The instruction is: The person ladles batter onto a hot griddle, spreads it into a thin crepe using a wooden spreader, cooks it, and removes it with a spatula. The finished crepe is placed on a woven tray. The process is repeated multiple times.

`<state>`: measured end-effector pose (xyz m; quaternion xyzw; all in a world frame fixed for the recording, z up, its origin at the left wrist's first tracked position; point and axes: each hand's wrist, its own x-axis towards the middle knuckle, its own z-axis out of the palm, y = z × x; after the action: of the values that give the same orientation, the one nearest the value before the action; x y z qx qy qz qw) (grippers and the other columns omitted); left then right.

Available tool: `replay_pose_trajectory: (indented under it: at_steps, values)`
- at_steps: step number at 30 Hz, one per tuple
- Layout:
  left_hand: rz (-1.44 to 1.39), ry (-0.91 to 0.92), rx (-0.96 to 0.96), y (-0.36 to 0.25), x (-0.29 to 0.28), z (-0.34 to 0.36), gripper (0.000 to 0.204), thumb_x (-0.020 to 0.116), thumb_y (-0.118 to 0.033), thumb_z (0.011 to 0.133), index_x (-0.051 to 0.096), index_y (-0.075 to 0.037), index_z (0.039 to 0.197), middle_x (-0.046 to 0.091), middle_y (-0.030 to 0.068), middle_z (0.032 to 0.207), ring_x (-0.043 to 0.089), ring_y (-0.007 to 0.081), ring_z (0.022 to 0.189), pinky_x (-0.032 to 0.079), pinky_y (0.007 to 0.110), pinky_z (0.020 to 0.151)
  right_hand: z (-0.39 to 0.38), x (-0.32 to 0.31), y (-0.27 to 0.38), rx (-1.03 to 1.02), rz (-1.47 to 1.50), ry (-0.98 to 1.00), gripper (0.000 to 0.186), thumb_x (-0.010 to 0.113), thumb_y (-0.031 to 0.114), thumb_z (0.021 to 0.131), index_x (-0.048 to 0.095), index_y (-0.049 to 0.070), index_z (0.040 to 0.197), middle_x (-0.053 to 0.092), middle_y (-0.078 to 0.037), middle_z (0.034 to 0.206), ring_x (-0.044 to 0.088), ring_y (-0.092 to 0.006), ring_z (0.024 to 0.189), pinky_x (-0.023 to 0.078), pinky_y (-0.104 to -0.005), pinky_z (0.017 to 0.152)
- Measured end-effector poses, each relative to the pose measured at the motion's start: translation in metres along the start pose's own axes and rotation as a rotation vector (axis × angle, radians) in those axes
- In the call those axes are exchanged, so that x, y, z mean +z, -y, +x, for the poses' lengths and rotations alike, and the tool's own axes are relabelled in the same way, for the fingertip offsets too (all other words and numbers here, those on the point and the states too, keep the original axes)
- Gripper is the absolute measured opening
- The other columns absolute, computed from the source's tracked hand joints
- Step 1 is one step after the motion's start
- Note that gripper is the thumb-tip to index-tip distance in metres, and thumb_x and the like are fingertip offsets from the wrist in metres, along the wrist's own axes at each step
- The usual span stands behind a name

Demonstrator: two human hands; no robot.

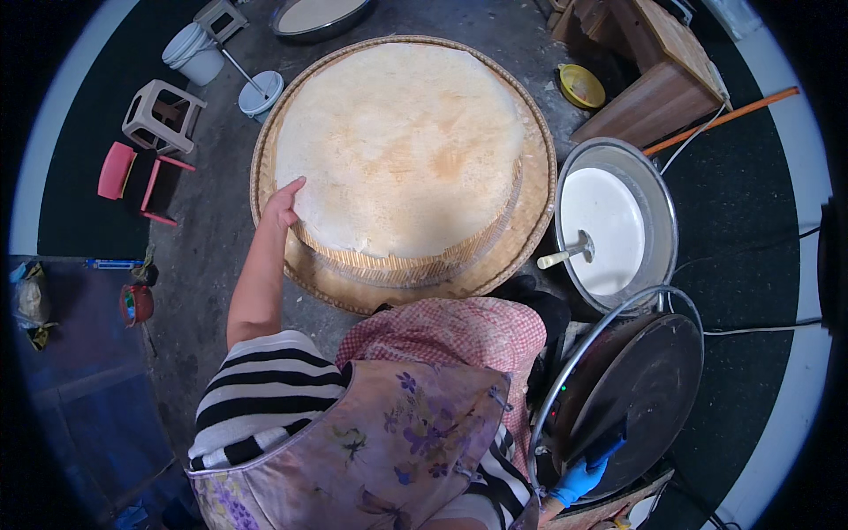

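A thick round stack of thin pale pancakes (pixel 389 141), browned in patches, lies on a wide round woven tray (pixel 530 238) in front of me. At the stack's near left edge rests my bare left hand (pixel 284 203), one finger stretched along the edge and the others partly hidden. My right hand (pixel 579 481), in a bright blue glove, is low on the right, closed around a dark blue flat thing (pixel 611 442) whose kind I cannot make out. That thing is over a large round dark griddle (pixel 658 389).
Right of the tray stands a metal pot (pixel 667 221) of white batter with a ladle (pixel 570 252). A wooden cabinet (pixel 654 79) and yellow bowl (pixel 581 86) are behind it. Stools (pixel 163 115), a white bucket (pixel 199 57) and a small red chair (pixel 119 168) stand at left.
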<state>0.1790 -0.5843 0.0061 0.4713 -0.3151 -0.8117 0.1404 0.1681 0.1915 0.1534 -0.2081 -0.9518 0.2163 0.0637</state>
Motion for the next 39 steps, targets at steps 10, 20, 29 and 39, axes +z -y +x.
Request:
replay_pose_trajectory:
  at_steps: [10,20,29,39]
  values:
    - [-0.036,0.08,0.227,-0.059,0.058,-0.046,0.038,0.056,-0.014,0.085,0.047,0.002,0.119,0.058,0.0171,0.11,0.059,0.0272,0.097,0.049,0.04,0.087,0.008,0.004,-0.002,-0.002,0.06,-0.004,0.045,0.051,0.0,0.081,0.044,-0.006,0.125,0.049,-0.021,0.124,0.051,-0.0309,0.11,0.038,-0.0366,0.097]
    - [0.151,-0.125,0.165,-0.031,-0.013,-0.006,0.042,0.062,-0.007,0.08,0.047,0.005,0.118,0.059,0.0154,0.109,0.06,0.0255,0.095,0.051,0.037,0.082,0.005,0.004,0.005,0.021,0.112,0.003,0.051,0.051,-0.002,0.074,0.045,-0.004,0.125,0.052,-0.02,0.121,0.052,-0.0307,0.108,0.038,-0.0366,0.096]
    - [0.208,-0.303,0.24,-0.005,-0.04,0.028,0.047,0.07,0.0,0.071,0.048,0.008,0.112,0.059,0.0153,0.104,0.06,0.0255,0.09,0.052,0.035,0.073,0.005,0.004,0.006,0.013,0.105,0.028,0.05,0.053,0.0,0.078,0.042,-0.005,0.127,0.047,-0.019,0.127,0.048,-0.0308,0.113,0.036,-0.0378,0.098]
    - [0.996,-0.878,0.782,-0.004,0.034,0.005,0.07,0.072,-0.026,0.067,0.041,0.003,0.123,0.047,0.0235,0.123,0.045,0.0357,0.114,0.034,0.04,0.099,0.007,0.003,0.019,0.052,0.071,0.042,0.049,0.05,0.0,0.077,0.043,-0.005,0.126,0.049,-0.019,0.125,0.05,-0.0294,0.111,0.036,-0.0361,0.098]
